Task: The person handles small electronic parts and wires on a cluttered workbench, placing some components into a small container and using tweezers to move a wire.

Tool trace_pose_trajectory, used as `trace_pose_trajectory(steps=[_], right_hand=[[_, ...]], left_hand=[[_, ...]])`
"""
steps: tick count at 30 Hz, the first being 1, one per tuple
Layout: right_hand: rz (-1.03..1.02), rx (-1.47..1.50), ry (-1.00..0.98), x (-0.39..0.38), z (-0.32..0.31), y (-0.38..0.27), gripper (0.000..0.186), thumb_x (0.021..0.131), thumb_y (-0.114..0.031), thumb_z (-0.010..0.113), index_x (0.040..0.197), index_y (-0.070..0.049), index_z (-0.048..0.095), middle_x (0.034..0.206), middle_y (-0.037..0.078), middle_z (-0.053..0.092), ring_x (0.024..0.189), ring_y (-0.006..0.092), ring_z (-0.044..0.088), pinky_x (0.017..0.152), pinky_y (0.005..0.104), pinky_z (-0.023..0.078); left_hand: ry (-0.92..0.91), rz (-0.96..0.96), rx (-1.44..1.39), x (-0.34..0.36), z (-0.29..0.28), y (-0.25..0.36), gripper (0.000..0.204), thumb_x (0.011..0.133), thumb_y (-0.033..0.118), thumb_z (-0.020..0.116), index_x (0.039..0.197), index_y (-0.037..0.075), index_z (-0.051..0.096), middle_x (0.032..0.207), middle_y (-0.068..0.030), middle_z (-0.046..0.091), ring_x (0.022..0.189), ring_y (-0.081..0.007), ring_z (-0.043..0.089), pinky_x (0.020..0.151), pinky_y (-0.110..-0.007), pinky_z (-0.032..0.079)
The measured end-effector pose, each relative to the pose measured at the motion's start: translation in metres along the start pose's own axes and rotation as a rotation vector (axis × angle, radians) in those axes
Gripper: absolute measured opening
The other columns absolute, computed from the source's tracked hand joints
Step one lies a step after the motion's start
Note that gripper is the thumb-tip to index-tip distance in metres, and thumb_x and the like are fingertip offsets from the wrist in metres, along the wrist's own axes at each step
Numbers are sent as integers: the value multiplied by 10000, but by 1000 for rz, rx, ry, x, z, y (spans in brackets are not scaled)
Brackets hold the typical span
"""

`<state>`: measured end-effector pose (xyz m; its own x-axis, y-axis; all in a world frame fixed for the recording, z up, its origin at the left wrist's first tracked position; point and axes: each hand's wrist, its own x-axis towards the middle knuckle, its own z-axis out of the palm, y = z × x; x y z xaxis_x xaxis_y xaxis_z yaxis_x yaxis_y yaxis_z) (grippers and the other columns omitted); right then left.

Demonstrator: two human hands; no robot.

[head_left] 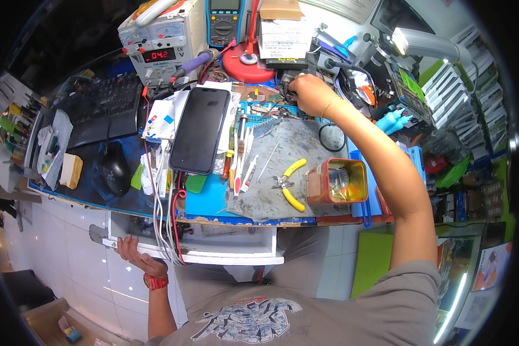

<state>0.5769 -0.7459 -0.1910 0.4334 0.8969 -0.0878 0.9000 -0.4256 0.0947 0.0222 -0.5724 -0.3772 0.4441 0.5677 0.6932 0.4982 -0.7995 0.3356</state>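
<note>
My left hand (138, 256) grips the front edge of a white open drawer (225, 254), with white and red cables hanging over it. My right hand (308, 95) reaches to the back of the bench, fingers closed at a dark object (285, 81) that I cannot make out. Below that arm lie a stained grey mat (259, 202), yellow-handled cutters (289, 184) and a rusty square tin (336, 180) with small items inside. A black phone (199, 130) rests on papers beside tweezers and slim tools (242, 167).
A power supply (155, 40), multimeter (223, 17) and red round stand (248, 66) line the back. A keyboard (95, 109) and mouse (114, 170) sit at left. A lamp (427, 46) and microscope-like equipment (401, 86) stand at right, near shelves of boxes (478, 115).
</note>
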Motion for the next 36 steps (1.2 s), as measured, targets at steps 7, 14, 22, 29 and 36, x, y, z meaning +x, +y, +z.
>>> trace_pose_trajectory(steps=[7, 14, 22, 29, 36], right_hand=[[47, 54, 181, -17, -1, 0, 219, 759, 22, 598, 916, 17, 752, 984, 288, 704, 990, 427, 687, 900, 487, 550], [70, 224, 107, -41, -42, -23, 197, 807, -3, 617, 960, 36, 735, 929, 279, 704, 932, 440, 684, 862, 494, 539], [68, 354, 275, -32, -30, 6, 236, 866, -85, 694, 1078, 5, 745, 977, 213, 739, 939, 389, 715, 862, 438, 556], [-59, 190, 213, -28, 4, 15, 264, 815, -26, 635, 1035, -50, 778, 1006, 224, 721, 977, 390, 694, 854, 481, 557], [29, 141, 252, -24, 10, 13, 154, 808, -75, 682, 920, -51, 785, 919, 209, 725, 888, 391, 708, 814, 498, 557]], left_hand=[[-12, 6, 3, -2, 2, -3, 500, 1092, 319, 240, 1311, -12, 544, 1359, -219, 544, 1421, -438, 372, 1204, -639, 160], [10, 13, 7, -3, 0, -4, 491, 1086, 310, 239, 1294, -15, 544, 1352, -219, 545, 1407, -446, 379, 1194, -631, 175], [0, 27, -5, 1, 2, -2, 489, 1087, 302, 238, 1297, -14, 546, 1359, -218, 545, 1412, -443, 379, 1194, -631, 185], [-4, 31, 3, -1, 0, -4, 465, 1087, 285, 262, 1300, -19, 542, 1365, -215, 542, 1413, -434, 381, 1205, -624, 179], [161, -156, -244, 30, -50, 50, 321, 1046, 170, 411, 1285, -9, 528, 1361, -221, 525, 1422, -415, 367, 1200, -634, 196]])
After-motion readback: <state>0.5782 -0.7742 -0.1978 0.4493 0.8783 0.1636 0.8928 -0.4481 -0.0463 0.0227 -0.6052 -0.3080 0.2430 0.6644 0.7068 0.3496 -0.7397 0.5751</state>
